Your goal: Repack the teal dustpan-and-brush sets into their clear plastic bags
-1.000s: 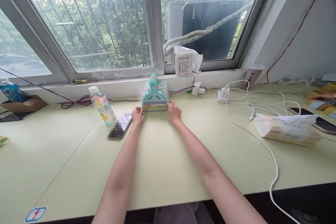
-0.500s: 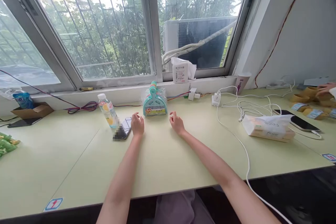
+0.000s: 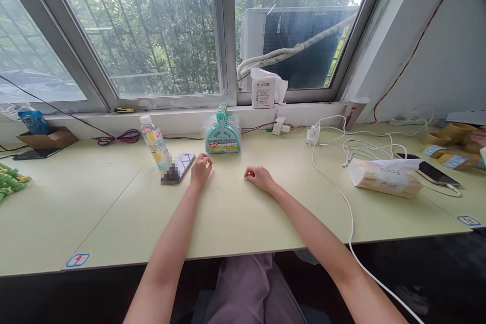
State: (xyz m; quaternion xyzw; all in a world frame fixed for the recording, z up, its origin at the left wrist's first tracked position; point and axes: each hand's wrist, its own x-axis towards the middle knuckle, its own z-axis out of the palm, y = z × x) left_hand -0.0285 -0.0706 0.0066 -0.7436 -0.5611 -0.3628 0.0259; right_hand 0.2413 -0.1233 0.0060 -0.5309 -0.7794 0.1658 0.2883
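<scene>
My left hand (image 3: 201, 171) rests on the table beside a phone (image 3: 186, 162), its fingers loosely bent and a little apart, with nothing in them. To the right, my right hand (image 3: 260, 178) lies on its side on the tabletop, fingers curled together; no object shows in it. Beyond and between the hands stands a stack of small teal dustpan-and-brush sets (image 3: 223, 131), partly in clear plastic, against the window ledge. Neither hand touches it. A clear drink bottle (image 3: 155, 142) with a white cap stands behind the phone, which is partly blurred out.
A tissue pack (image 3: 385, 177) lies at right beside white cables and another phone (image 3: 436, 169). A charger (image 3: 313, 134), a cup (image 3: 355, 113) and bundled wires (image 3: 127, 136) line the back. At left are a cardboard box (image 3: 63, 137) and green items (image 3: 11, 179). Another person's hand (image 3: 479, 135) shows far right.
Both hands have drawn slightly back from the dustpan sets, and the right hand's fingers have curled in. The view has tilted down, so more of the lap shows.
</scene>
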